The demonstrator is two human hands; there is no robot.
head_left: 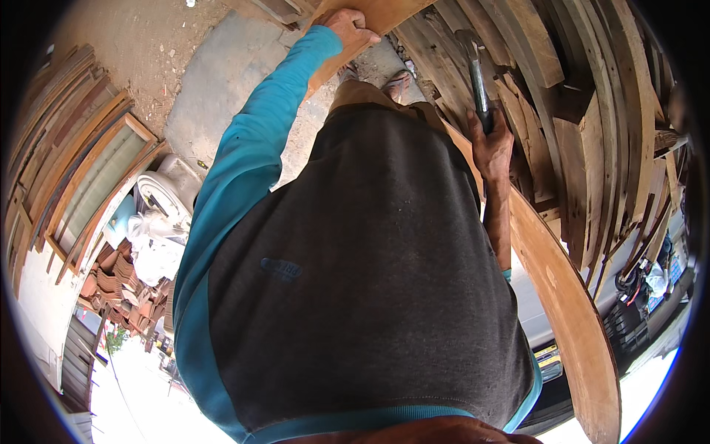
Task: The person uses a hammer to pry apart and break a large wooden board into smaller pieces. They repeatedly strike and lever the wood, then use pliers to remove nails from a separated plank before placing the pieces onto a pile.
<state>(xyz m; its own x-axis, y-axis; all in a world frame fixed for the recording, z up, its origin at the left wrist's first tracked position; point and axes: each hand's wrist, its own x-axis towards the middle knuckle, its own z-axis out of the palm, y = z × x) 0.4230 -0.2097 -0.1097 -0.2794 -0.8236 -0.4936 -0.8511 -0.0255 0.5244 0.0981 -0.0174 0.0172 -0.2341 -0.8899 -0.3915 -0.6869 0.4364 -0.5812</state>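
A: Fingers?
B: Right hand fingers wrapped round the grey metal claw hammer, head up. Left hand fingers curled over the far edge of the long brown wooden plank.
A: Plank where?
B: Runs from the left hand down past the right hip, next to the stacked timber boards.
A: Tips?
B: I'd keep the left grip firm, short strokes w/ the hammer, clear of the fingers.
A: Look of the plank?
B: Smooth, reddish-brown, broad face up.

plank: both ends cut off by frame edges | hammer: grip hidden in fist
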